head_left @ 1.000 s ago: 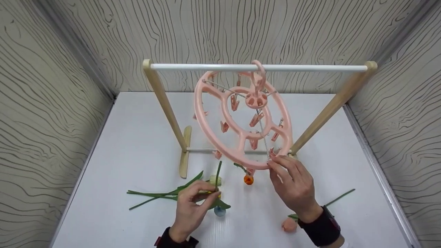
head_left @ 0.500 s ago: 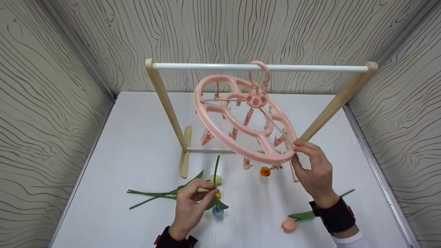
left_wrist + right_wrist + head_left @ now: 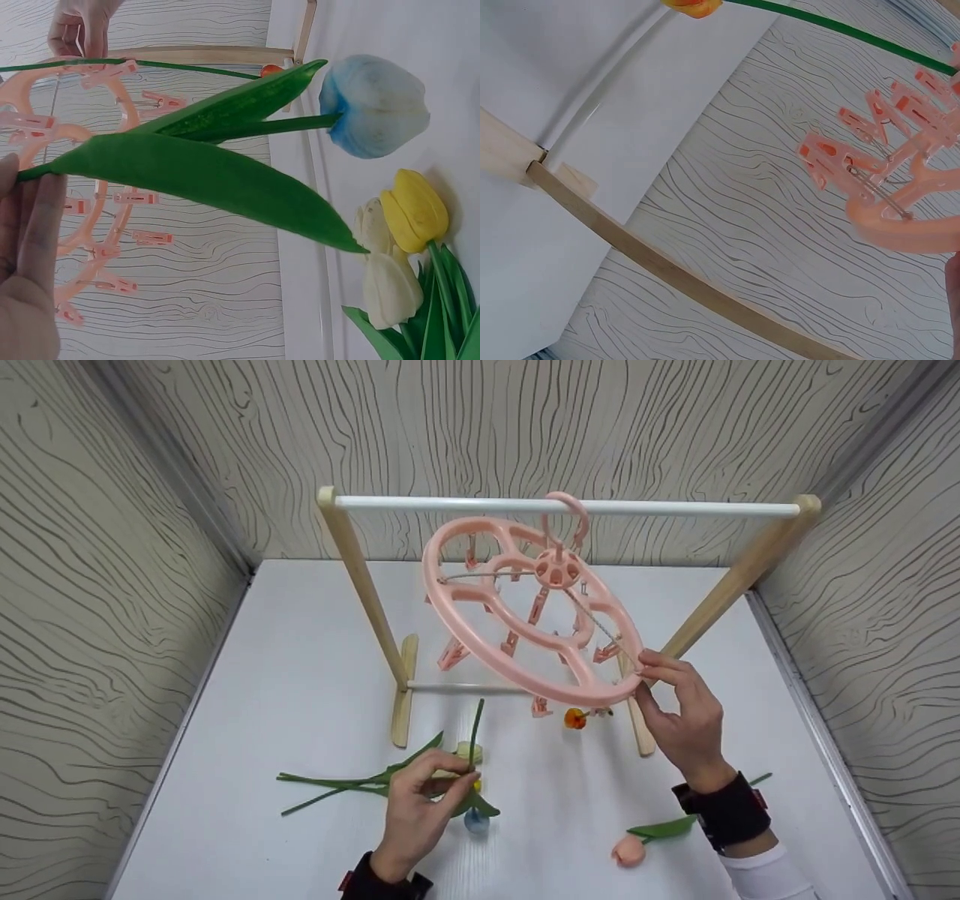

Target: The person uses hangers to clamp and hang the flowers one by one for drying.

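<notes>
Pink plastic hanger (image 3: 532, 615), a round clip ring, hangs by its hook from the white rail (image 3: 465, 505) of a wooden rack (image 3: 360, 585) and tilts, its near rim low. Judged from its thin spokes and chain stays, it is light and stiff but swings freely about the hook, so it is best steadied at the rim. The right hand (image 3: 679, 716) does so, pinching the ring's near right edge between thumb and fingertips. Small pink clips (image 3: 832, 161) dangle beneath the ring; these look springy and need a squeeze at their tails. One clip below the near rim holds an orange tulip (image 3: 575, 718) head-down.

The left hand (image 3: 420, 810), just in front of the rack's left foot, pinches the green stem (image 3: 475, 731) of a blue tulip (image 3: 373, 105), stem pointing up toward the ring, bloom hanging low. This flower looks artificial: the stem seems slender and bendable, the long leaf (image 3: 202, 176) soft, the bloom crushable. A grip on the bare stem, away from the petals, suits it.

Beside the left hand lie a yellow tulip (image 3: 414, 210) and a cream tulip (image 3: 386, 274), touching. A peach tulip (image 3: 628, 849) lies on the white table (image 3: 300, 675) in front of the rack's right foot, near the right wrist.
</notes>
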`<state>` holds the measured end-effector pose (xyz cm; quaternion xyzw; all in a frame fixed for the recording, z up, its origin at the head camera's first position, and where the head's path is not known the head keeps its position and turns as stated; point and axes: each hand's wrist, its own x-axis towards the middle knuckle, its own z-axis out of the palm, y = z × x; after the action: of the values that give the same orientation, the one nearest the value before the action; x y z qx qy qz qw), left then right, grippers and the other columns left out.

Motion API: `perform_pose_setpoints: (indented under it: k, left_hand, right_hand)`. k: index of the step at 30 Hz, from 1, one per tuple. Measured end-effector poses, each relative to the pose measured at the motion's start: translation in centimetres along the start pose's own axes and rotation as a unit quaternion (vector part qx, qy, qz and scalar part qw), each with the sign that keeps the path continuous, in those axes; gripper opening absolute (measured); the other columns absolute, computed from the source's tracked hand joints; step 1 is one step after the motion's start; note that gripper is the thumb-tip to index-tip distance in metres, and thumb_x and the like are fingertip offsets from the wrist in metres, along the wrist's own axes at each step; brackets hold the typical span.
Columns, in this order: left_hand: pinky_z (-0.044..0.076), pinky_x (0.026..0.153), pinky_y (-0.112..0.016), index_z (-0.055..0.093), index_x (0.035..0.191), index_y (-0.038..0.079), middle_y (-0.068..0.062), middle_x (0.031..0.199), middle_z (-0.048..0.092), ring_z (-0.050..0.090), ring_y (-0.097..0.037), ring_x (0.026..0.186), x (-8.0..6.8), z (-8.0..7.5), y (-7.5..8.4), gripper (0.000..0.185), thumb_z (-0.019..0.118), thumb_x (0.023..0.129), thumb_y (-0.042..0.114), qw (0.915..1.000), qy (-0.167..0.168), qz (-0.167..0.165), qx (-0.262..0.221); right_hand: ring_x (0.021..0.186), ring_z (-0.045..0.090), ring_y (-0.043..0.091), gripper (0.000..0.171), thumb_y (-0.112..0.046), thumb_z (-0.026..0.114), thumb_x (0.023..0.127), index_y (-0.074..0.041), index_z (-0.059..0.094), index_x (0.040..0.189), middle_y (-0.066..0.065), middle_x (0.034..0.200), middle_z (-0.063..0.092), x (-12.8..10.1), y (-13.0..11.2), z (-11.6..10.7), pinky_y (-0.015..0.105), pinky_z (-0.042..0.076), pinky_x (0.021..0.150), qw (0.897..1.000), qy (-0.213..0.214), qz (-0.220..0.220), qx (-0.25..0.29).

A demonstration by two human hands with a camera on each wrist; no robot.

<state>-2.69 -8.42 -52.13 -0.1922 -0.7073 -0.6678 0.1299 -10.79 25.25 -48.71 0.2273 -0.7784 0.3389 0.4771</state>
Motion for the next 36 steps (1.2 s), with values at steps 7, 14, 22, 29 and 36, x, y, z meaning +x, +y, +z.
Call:
perform_pose_setpoints:
  k: [7, 14, 22, 29, 36]
  left_hand:
    - [0.068, 0.069, -0.032, 0.074, 0.098, 0.005, -0.013, 0.093, 0.074, 0.077, -0.008, 0.09, 0.0, 0.1, -0.1, 0.022, 0.078, 0.086, -0.012, 1.0, 0.002, 0.004, -0.001]
    - [0.068, 0.069, -0.032, 0.074, 0.097, 0.004, -0.014, 0.092, 0.074, 0.076, -0.007, 0.09, 0.0, 0.1, -0.2, 0.019, 0.077, 0.087, -0.012, 0.9999, 0.006, 0.009, -0.003]
    - [0.068, 0.069, -0.033, 0.074, 0.097, 0.007, -0.013, 0.093, 0.074, 0.076, -0.007, 0.089, 0.1, 0.2, -0.3, 0.023, 0.077, 0.086, -0.013, 1.0, 0.006, 0.001, -0.003]
    - [0.068, 0.069, -0.033, 0.074, 0.097, 0.007, -0.012, 0.093, 0.074, 0.076, -0.005, 0.088, 0.1, 0.2, -0.2, 0.027, 0.076, 0.084, -0.017, 0.9999, 0.009, -0.007, -0.002]
    - [0.068, 0.069, -0.032, 0.074, 0.097, 0.005, -0.012, 0.091, 0.074, 0.074, -0.001, 0.088, 0.1, 0.2, -0.2, 0.029, 0.075, 0.083, -0.02, 0.9999, 0.012, -0.008, 0.001]
  right_hand:
    - [0.124, 0.067, 0.0, 0.032, -0.021, 0.074, 0.101, 0.01, 0.068, 0.098, 0.028, 0.109, 0.075, 0.1, 0.9, 0.1, 0.011, 0.051, 0.109, 0.999, 0.001, 0.031, 0.022]
    - [0.123, 0.068, 0.001, 0.03, -0.02, 0.076, 0.1, 0.01, 0.069, 0.099, 0.026, 0.11, 0.075, 0.0, 0.9, 0.1, 0.011, 0.051, 0.109, 0.999, 0.001, 0.038, 0.021]
    - [0.123, 0.067, 0.001, 0.043, -0.033, 0.07, 0.103, 0.01, 0.069, 0.098, 0.028, 0.108, 0.074, -0.6, 0.3, 0.6, 0.011, 0.051, 0.109, 0.999, 0.001, 0.028, 0.032]
    - [0.124, 0.067, 0.002, 0.043, -0.032, 0.07, 0.103, 0.011, 0.07, 0.101, 0.028, 0.11, 0.073, -0.9, -0.1, 0.8, 0.011, 0.051, 0.109, 0.999, 0.002, 0.031, 0.033]
    - [0.122, 0.069, 0.012, 0.033, -0.019, 0.071, 0.102, 0.014, 0.069, 0.104, 0.022, 0.117, 0.073, -0.6, -1.8, 0.4, 0.016, 0.052, 0.111, 0.998, 0.03, 0.024, 0.039]
